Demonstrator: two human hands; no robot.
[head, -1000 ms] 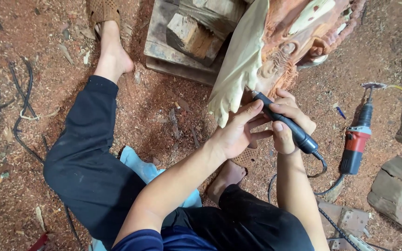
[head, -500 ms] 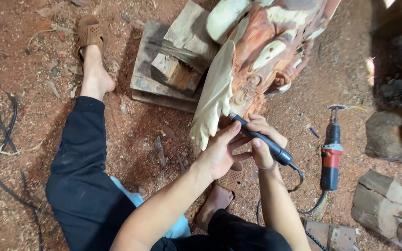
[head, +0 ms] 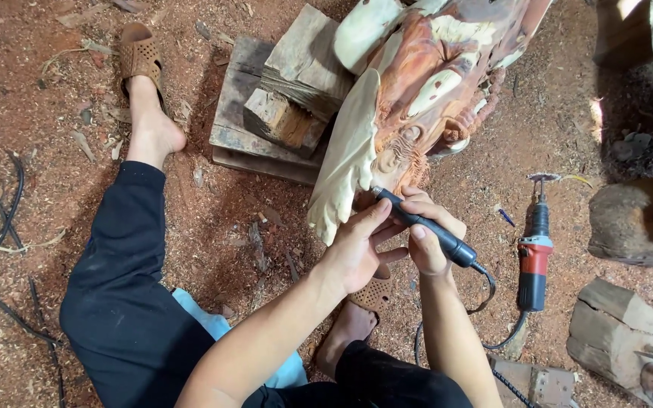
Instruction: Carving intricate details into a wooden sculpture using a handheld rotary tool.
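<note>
A large wood carving [head: 410, 106], pale and reddish, leans on stacked wooden blocks [head: 281, 113] on a sawdust floor. My right hand [head: 428, 234] grips a black pen-shaped rotary carving tool [head: 425, 225] whose tip touches the carving's lower edge. My left hand [head: 357, 249] sits just left of it, fingers steadying the tool's front end near the tip. I sit on the ground in black trousers, left leg stretched out with a brown sandal [head: 139, 57] on the foot.
A red and black power grinder [head: 534, 253] lies on the ground right of my hands, its cable curling toward me. Wood offcuts [head: 621, 332] and a log [head: 632, 223] lie at right. Black cables [head: 5, 249] run along the left. A light blue cloth [head: 213, 325] is under me.
The view has shifted, so the carving and hands sit lower and more central. Both hands stay on the tool at the carving's lower edge.
</note>
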